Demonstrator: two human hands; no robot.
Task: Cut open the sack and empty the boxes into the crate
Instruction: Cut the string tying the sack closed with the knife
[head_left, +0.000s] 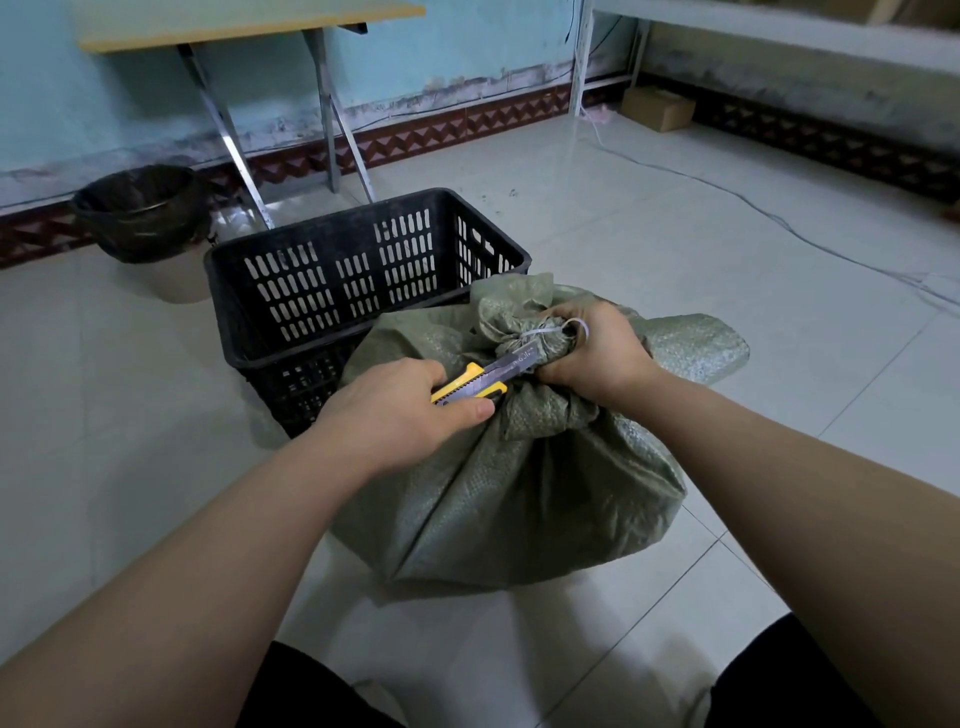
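1. Green woven sack (519, 483) sits on the white-tiled floor (675, 234) in the head view, close in front of the person's knees. Its neck is bunched and bound with a white tie (566, 330).
2. The right hand (597, 353) is curled round the gathered neck at the tie, its fingers wrapped into the fabric.
3. The left hand (395, 410) grips a yellow utility knife (467, 387), fingers closed round the handle and thumb lying along its near side. The extended blade points at the bound neck, and its tip lies against the fabric just beside the right hand's fingers.
4. A black slatted crate (332, 291) stands on the floor directly behind the sack, and the sack's top overlaps its near right corner.
5. Farther back, a bin (137, 210) with a black liner stands by the wall, left of the crate.
6. A folding table (234, 23) stands on metal legs behind the crate.
7. A cardboard box (657, 106) lies under shelving at the far right, and a thin cable (779, 223) trails across the tiles.
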